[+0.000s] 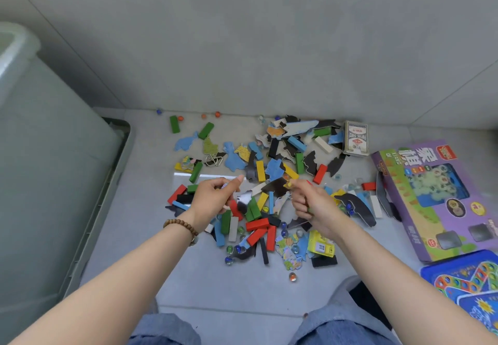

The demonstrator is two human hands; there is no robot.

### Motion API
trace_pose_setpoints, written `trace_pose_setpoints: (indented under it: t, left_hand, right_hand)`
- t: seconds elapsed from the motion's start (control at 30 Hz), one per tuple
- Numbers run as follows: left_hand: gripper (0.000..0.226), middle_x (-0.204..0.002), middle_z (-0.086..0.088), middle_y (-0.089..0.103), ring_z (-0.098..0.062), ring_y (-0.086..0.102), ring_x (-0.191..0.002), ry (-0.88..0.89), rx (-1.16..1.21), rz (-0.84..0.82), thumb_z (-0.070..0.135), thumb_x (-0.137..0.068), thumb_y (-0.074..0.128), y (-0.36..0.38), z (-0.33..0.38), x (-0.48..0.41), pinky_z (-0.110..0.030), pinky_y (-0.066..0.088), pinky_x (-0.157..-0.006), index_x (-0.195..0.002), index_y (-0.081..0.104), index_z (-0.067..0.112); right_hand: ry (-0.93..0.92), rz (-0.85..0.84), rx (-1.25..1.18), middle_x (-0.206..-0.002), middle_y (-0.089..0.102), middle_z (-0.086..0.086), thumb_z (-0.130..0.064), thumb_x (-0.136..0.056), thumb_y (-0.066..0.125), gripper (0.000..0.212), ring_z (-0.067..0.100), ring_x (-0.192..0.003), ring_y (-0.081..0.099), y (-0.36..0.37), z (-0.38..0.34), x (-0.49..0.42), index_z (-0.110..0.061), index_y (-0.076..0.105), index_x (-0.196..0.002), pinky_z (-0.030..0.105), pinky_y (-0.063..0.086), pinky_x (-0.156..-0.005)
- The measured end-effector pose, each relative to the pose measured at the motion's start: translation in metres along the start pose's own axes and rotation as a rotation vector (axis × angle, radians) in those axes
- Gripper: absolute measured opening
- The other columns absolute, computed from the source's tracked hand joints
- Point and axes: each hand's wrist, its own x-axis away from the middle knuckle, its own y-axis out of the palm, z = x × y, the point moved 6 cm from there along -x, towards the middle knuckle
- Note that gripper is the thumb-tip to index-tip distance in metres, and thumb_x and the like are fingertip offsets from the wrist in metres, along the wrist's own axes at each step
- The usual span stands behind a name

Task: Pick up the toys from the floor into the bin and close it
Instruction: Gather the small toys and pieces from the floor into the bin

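Toys (258, 196) between bin (54, 183) and purple box (431, 196)

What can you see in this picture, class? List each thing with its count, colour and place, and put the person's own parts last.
Bin: one, pale green, far left.
Wooden blocks: many, mixed colours, floor centre.
Puzzle pieces: many, mostly blue or black, among the blocks.
Marbles: several, glassy, scattered around the pile.
Card deck: one, right of the pile.
Purple game box: one, right edge.
Blue game box: one, lower right.
Left hand: closed on small pieces, bead bracelet.
Right hand: closed on small pieces.
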Motion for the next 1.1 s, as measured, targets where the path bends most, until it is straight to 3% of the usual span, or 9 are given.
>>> trace_pose_setpoints:
  t: [0.2,0.43,0.6,0.7,0.8,0.9,0.97,1.03,1.1]
  left_hand:
    - [0.039,-0.05,0.006,0.047,-0.004,0.041,-0.043,0.089,0.065,0.106,0.045,-0.087,0.059,-0.086,0.082,0.046,-0.014,0.034,-0.041,-0.064,0.055,0.014]
    - [0.048,-0.045,0.006,0.05,-0.006,0.039,-0.035,0.28,0.055,0.336,0.047,-0.092,0.05,-0.261,0.158,0.138,-0.015,0.029,-0.034,-0.059,0.053,0.013]
    - [0.049,-0.033,0.006,0.043,-0.005,0.032,-0.028,0.094,0.172,0.652,0.043,-0.095,0.044,-0.396,0.071,0.179,-0.013,0.026,-0.032,-0.061,0.053,0.01]
    - [0.045,-0.059,-0.003,0.051,-0.015,0.038,-0.046,-0.142,0.414,0.736,0.04,-0.099,0.035,-0.449,-0.023,0.186,-0.013,0.033,-0.035,-0.079,0.056,0.006]
    - [0.03,-0.072,-0.006,0.05,-0.015,0.041,-0.055,-0.262,0.649,0.731,0.023,-0.101,0.037,-0.467,-0.086,0.179,-0.011,0.04,-0.032,-0.084,0.053,0.005]
    - [0.013,-0.091,-0.018,0.054,-0.019,0.053,-0.066,-0.27,0.746,0.666,0.008,-0.097,0.045,-0.471,-0.106,0.163,-0.017,0.052,-0.042,-0.101,0.053,-0.002]
    - [0.031,-0.113,-0.02,0.055,-0.024,0.06,-0.083,-0.232,0.741,0.654,0.004,-0.094,0.051,-0.478,-0.115,0.151,-0.026,0.058,-0.065,-0.124,0.048,-0.002]
    - [0.053,-0.135,-0.019,0.049,-0.028,0.057,-0.112,-0.224,0.613,0.695,0.006,-0.092,0.055,-0.486,-0.116,0.152,-0.036,0.048,-0.096,-0.141,0.033,0.001]
    - [0.054,-0.143,-0.016,0.043,-0.027,0.046,-0.128,-0.236,0.429,0.75,0.01,-0.093,0.054,-0.493,-0.112,0.158,-0.037,0.035,-0.109,-0.142,0.033,0.001]
  right_hand:
    - [0.012,-0.245,-0.152,-0.062,0.05,0.002,-0.024,-0.098,0.038,0.029,0.006,-0.034,0.03,0.102,-0.086,0.037,-0.012,0.048,-0.073,0.015,0.018,-0.029]
    - [0.073,-0.492,0.055,-0.043,0.036,-0.005,-0.033,-0.099,0.036,0.038,0.004,-0.025,0.019,0.297,-0.163,0.094,-0.018,0.039,-0.065,0.011,0.013,-0.025]
    - [0.078,-0.544,0.235,-0.059,0.042,-0.001,-0.021,-0.1,0.039,0.027,0.004,-0.033,0.028,0.446,-0.144,0.113,-0.015,0.044,-0.074,0.013,0.017,-0.031]
    - [0.218,-0.522,0.259,-0.072,0.047,0.003,-0.007,-0.1,0.035,0.018,0.008,-0.052,0.038,0.507,-0.107,0.111,-0.009,0.047,-0.086,0.011,0.029,-0.036]
    - [0.333,-0.449,0.161,-0.115,0.055,0.016,-0.002,-0.101,0.03,0.022,0.028,-0.099,0.058,0.541,-0.073,0.092,-0.002,0.049,-0.113,0.021,0.05,-0.075]
    - [0.323,-0.326,0.174,-0.136,0.042,0.021,0.003,-0.099,0.029,0.034,0.035,-0.117,0.051,0.551,-0.055,0.063,0.005,0.041,-0.131,0.038,0.043,-0.095]
    - [0.254,-0.283,0.246,-0.142,0.04,0.02,0.004,-0.098,0.028,0.037,0.034,-0.129,0.044,0.549,-0.051,0.046,0.005,0.04,-0.133,0.036,0.04,-0.104]
    - [0.208,-0.3,0.318,-0.126,0.052,0.012,-0.001,-0.097,0.032,0.027,0.028,-0.118,0.053,0.546,-0.049,0.034,-0.002,0.052,-0.117,0.031,0.047,-0.097]
    - [0.133,-0.324,0.47,-0.109,0.055,0.006,-0.008,-0.096,0.04,0.019,0.019,-0.099,0.056,0.543,-0.059,0.031,-0.01,0.056,-0.105,0.027,0.049,-0.085]
